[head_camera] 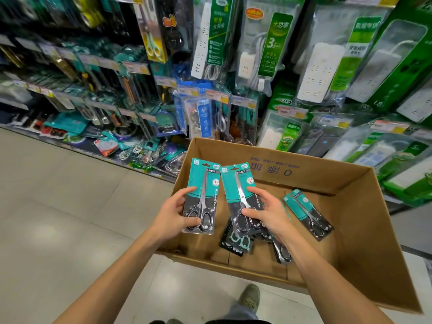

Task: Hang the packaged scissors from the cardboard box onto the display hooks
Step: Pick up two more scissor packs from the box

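My left hand (175,213) grips a teal-and-black scissors pack (203,181) by its lower left edge, upright over the box's left side. My right hand (264,211) holds a second, similar scissors pack (238,183) by its lower part, tilted slightly left. Both packs hover above the open cardboard box (364,230). Inside the box lies another scissors pack (306,213) at the right, and more packs (235,243) lie on the bottom, partly hidden under my right hand. Display hooks with hanging goods (217,113) fill the shelving behind the box.
Packaged power strips (320,66) hang at the upper right. Tools and small wares (98,90) crowd the left shelves, with loose items on the bottom shelf (140,150). Tiled floor (58,206) spreads to the left. My shoe (250,298) stands just before the box's near wall.
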The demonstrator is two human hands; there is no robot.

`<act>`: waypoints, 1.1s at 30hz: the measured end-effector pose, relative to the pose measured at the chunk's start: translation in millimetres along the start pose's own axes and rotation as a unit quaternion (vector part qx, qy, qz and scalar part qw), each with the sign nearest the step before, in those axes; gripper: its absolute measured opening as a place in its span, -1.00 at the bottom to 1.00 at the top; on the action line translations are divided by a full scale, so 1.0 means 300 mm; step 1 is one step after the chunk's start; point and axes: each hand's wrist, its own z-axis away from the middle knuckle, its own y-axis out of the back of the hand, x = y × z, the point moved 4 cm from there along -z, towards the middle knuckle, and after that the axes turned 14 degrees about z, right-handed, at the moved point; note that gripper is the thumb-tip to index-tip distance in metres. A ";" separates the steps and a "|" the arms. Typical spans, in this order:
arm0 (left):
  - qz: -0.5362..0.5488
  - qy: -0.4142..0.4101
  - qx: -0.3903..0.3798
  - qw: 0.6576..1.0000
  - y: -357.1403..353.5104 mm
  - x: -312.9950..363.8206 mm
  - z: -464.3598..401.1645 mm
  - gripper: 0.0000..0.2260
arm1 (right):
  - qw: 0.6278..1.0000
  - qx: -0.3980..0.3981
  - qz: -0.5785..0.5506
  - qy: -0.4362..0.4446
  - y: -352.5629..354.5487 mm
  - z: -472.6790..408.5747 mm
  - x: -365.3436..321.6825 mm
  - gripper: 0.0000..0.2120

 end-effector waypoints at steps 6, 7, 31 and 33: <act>0.025 -0.041 0.018 0.999 0.116 0.040 0.044 -0.30 | 0.998 -0.010 0.033 0.043 -0.087 -0.007 -0.085 -0.42; 0.031 -0.050 0.023 0.998 0.146 0.042 0.052 -0.30 | 0.997 -0.012 0.046 0.057 -0.108 -0.009 -0.102 -0.41; 0.103 -0.172 0.144 0.969 0.949 0.132 0.410 -0.35 | 0.967 -0.098 0.093 0.216 -0.957 -0.053 -0.511 -0.46; 0.106 -0.177 0.152 0.967 0.991 0.134 0.402 -0.35 | 0.966 -0.105 0.093 0.218 -1.005 -0.078 -0.543 -0.47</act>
